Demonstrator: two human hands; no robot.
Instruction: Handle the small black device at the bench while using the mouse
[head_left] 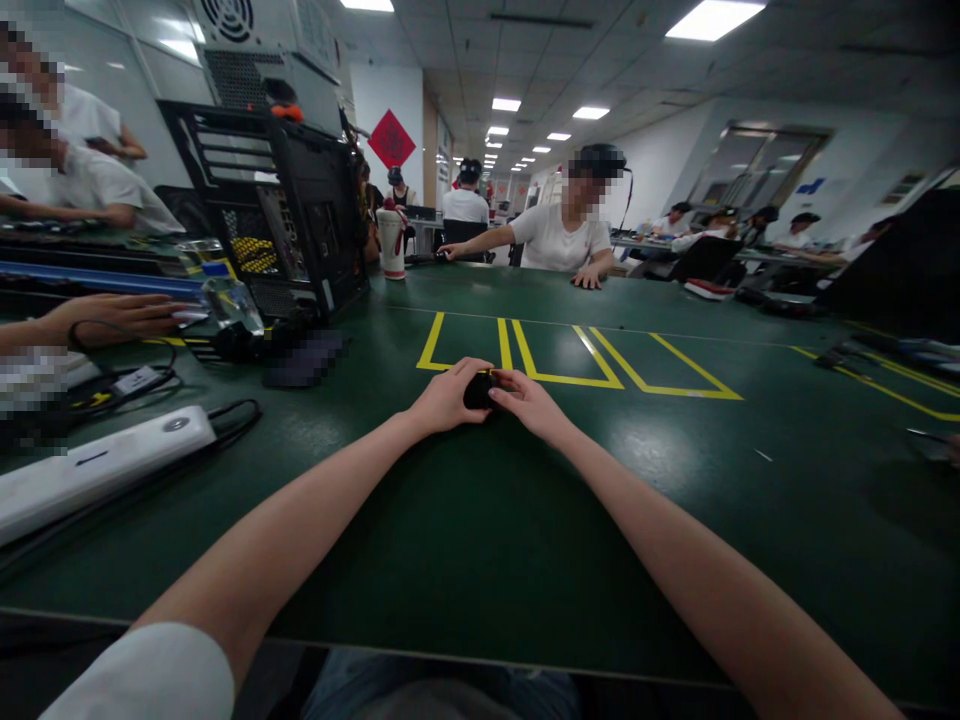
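Note:
Both of my arms reach forward over the green table [465,540]. My left hand [448,396] is closed around a small black object [478,392], rounded in outline; its exact kind is too dark to make out. From the other side, the fingertips of my right hand [529,402] touch the same black object. The hands meet just in front of the yellow tape outlines [570,380] on the tabletop. My fingers hide part of the object.
To the left are a white power strip [105,470], cables, a clear bottle [229,300] and an open black computer case [300,215]. A white cup [391,240] stands behind. A co-worker [566,235] sits across the table; another person's hand [124,318] rests at left.

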